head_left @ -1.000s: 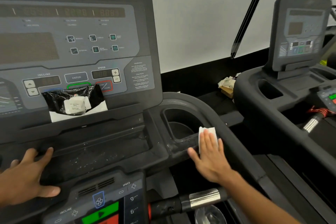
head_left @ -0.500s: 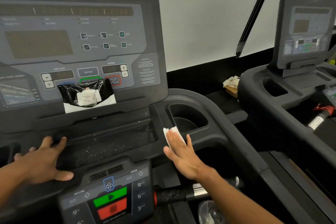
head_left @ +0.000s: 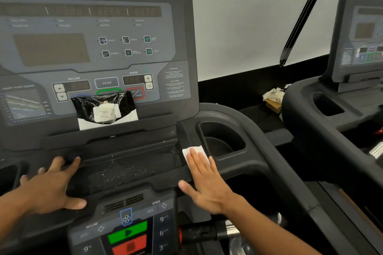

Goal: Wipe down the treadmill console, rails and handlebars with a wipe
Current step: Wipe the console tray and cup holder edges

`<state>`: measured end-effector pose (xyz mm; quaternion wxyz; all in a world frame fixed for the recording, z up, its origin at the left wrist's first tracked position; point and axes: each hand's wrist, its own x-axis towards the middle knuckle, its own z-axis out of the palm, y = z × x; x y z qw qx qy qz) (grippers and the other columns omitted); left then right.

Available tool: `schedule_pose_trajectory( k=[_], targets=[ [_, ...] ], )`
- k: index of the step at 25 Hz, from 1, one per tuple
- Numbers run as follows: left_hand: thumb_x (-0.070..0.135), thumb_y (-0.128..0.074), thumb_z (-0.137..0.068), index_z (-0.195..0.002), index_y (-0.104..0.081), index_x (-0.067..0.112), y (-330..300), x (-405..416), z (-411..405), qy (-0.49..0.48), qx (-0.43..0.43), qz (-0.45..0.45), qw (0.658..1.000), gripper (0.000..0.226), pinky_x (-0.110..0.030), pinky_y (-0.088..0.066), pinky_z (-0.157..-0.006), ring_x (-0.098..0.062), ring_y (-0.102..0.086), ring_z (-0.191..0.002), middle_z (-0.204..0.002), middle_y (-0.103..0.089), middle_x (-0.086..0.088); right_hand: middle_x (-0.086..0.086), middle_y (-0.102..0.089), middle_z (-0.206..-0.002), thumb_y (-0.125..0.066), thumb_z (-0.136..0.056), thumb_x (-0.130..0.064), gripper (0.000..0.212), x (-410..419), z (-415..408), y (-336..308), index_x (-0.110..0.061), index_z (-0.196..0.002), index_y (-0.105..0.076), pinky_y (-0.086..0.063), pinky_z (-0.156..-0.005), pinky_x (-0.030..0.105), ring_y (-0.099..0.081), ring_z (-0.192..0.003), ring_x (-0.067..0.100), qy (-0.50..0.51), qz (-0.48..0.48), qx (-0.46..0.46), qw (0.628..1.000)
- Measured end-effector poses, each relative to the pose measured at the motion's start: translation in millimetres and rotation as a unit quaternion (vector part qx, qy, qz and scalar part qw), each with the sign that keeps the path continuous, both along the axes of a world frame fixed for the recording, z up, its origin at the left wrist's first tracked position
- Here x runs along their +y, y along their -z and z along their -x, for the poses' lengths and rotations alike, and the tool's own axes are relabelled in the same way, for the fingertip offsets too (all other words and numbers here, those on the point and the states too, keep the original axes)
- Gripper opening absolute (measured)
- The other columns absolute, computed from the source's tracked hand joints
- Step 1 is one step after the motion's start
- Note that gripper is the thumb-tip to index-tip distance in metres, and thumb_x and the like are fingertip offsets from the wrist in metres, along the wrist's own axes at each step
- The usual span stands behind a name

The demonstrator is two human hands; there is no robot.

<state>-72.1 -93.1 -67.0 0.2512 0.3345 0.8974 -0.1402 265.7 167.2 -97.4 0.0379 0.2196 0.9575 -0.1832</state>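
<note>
A person's right hand [head_left: 207,182] lies flat, fingers straight, pressing a white wipe [head_left: 194,154] onto the dark ledge of a treadmill console [head_left: 182,51], just left of the cup holder [head_left: 221,141]. The wipe's far edge shows beyond the fingertips [head_left: 192,151]. The left hand [head_left: 49,186] rests open, fingers spread, on the console's lower tray [head_left: 124,163], whose surface is speckled with droplets. A black-and-white wipe packet [head_left: 105,112] leans on the reading shelf against the display panel, covering part of the buttons. Below the hands sit a quick-key panel [head_left: 124,232] with green and red buttons and a handlebar [head_left: 209,232] with a metal grip. A second treadmill [head_left: 342,114] stands to the right.
</note>
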Motion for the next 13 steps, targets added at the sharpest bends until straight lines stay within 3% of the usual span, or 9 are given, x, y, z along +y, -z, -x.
schedule_pose_trajectory(
  k=[3,6,11,13],
  targets=[
    [0.109,-0.035,-0.016,-0.157,0.009,0.037,2,-2,1,-0.002,0.006,-0.010,1.000,0.165,-0.055,-0.035,-0.112,-0.036,-0.032,-0.137,-0.144,-0.005,-0.001,0.000,0.026,-0.162,-0.017,-0.096,-0.069,0.086,35,63,-8,-0.016,-0.155,0.015,0.018,-0.120,0.045,0.028,-0.146,0.011,0.048,0.057,-0.023,0.997],
    [0.105,-0.045,-0.030,-0.156,0.013,0.036,-11,2,-12,-0.011,0.016,0.021,1.000,0.155,-0.052,-0.039,-0.109,-0.033,-0.035,-0.134,-0.145,-0.007,-0.001,0.003,0.022,-0.163,-0.017,-0.095,-0.071,0.089,53,98,-13,-0.015,-0.156,0.013,0.023,-0.116,0.042,0.027,-0.146,0.012,0.071,0.079,-0.033,0.994],
    [0.097,-0.055,-0.046,-0.156,0.015,0.035,-18,6,-18,0.005,0.027,0.031,0.999,0.144,-0.054,-0.037,-0.109,-0.030,-0.033,-0.137,-0.149,-0.007,-0.001,-0.002,0.027,-0.159,-0.011,-0.095,-0.071,0.088,2,-2,-13,-0.013,-0.154,0.019,0.019,-0.119,0.044,0.032,-0.144,0.007,0.005,-0.007,-0.006,1.000],
    [0.095,-0.057,-0.050,-0.156,0.016,0.035,-18,6,-19,0.007,0.032,0.036,0.999,0.141,-0.056,-0.035,-0.110,-0.028,-0.032,-0.137,-0.150,-0.006,0.000,-0.005,0.029,-0.158,-0.009,-0.097,-0.069,0.084,5,-7,-8,-0.015,-0.153,0.021,0.020,-0.119,0.044,0.033,-0.143,0.006,0.016,-0.019,-0.022,0.999]
  ],
)
